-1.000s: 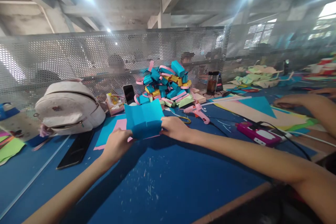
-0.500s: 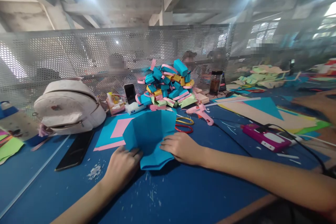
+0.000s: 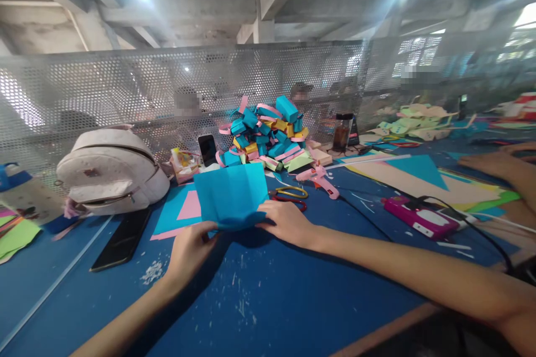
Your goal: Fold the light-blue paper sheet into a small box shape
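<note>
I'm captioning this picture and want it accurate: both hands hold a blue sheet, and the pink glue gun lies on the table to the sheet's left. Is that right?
Not quite: in the head view, the pink glue gun lies on the table to the right of the blue sheet. The left hand and right hand do both hold the sheet.

The blades of your scissors (image 3: pixel 291 196) are hidden behind the blue paper (image 3: pixel 230 196). Your left forearm (image 3: pixel 138 304) is cut by the bottom edge, and your right forearm (image 3: pixel 389 265) by the right one. There, a co-worker's arm (image 3: pixel 517 175) is also cut. Behind the perforated panel (image 3: pixel 138 83), the people are too blurred for you to tell.
</note>
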A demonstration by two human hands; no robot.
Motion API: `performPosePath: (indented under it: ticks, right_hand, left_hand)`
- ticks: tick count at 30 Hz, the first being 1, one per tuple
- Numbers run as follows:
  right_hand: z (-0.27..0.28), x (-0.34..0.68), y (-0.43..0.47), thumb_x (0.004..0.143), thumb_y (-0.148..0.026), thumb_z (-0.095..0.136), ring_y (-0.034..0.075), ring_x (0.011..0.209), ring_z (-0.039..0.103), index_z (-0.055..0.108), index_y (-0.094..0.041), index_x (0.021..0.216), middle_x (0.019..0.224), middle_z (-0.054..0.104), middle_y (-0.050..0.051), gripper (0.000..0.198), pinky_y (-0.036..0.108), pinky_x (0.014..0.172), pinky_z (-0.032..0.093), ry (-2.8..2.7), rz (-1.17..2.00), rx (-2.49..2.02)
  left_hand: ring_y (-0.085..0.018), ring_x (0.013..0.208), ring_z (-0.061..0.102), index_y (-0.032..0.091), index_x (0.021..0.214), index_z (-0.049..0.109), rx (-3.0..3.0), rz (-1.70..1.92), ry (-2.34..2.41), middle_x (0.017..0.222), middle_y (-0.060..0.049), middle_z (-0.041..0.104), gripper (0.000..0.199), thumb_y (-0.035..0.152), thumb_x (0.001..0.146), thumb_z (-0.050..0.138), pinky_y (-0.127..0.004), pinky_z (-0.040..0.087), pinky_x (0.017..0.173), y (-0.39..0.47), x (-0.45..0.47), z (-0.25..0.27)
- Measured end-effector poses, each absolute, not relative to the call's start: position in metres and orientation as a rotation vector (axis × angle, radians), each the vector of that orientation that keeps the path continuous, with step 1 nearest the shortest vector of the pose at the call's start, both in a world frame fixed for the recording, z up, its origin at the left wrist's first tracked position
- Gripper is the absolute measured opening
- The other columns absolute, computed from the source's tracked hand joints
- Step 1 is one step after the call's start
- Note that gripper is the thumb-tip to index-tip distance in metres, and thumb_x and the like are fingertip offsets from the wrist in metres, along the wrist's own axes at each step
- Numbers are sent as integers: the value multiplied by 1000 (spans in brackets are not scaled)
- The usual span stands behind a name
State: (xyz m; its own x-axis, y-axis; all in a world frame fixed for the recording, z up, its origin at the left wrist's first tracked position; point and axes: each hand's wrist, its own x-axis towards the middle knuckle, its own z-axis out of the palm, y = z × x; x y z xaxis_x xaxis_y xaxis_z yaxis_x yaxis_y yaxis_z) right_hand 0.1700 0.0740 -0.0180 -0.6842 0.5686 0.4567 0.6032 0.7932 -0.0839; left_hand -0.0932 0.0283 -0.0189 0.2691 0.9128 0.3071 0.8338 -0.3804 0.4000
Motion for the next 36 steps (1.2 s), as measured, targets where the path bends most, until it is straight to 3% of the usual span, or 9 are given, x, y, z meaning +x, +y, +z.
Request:
performPosePath:
  ticks: [5,11,16,21,24,28,36]
  right_hand:
    - [-23,173,69,91,-14,53,18,88,57,65,-19,91,94,68,4,13,28,62,33,-2629,-216,-677]
    - [-38,175,67,87,-10,51,19,82,55,63,-16,84,89,68,7,13,31,54,22,-2711,-333,-594]
    - [-39,176,67,88,-10,51,20,86,57,62,-16,89,91,68,7,13,29,58,28,-2679,-292,-671]
    - [-34,169,71,96,-24,53,19,87,60,62,-17,98,91,67,6,11,27,60,34,-2563,-167,-817]
    - [-31,163,77,97,-31,53,20,82,63,57,-19,115,92,68,6,22,26,59,36,-2458,-79,-908]
    - [-29,156,90,93,-34,60,23,78,66,46,-17,130,92,69,8,43,26,57,38,-2294,67,-991]
    - [-35,156,111,83,-22,72,14,67,62,26,-28,144,92,69,-2,76,24,61,46,-2087,406,-834]
  left_hand:
    - [-20,81,66,26,100,70,2678,625,1559,102,-3,74,28,17,89,47,-28,43,67,20,-93,-24]
    - [-21,71,63,22,80,72,2897,456,1513,87,-7,74,18,21,88,55,-27,38,59,11,-89,-28]
    - [-19,66,63,21,79,70,2851,453,1630,85,-5,73,20,24,90,53,-26,32,55,9,-85,-24]
    - [-19,61,62,20,75,63,2644,601,1833,69,-3,68,23,32,90,51,-26,27,52,16,-81,-21]
    - [-20,63,64,22,95,62,2485,757,1902,78,-2,71,18,35,88,53,-25,30,52,24,-82,-20]
    - [-18,63,64,24,128,46,2319,940,1852,87,0,72,43,38,88,53,-26,40,57,39,-83,-18]
    - [-13,52,57,26,149,20,2106,1217,1689,75,4,64,71,34,87,53,-24,44,56,58,-87,-24]
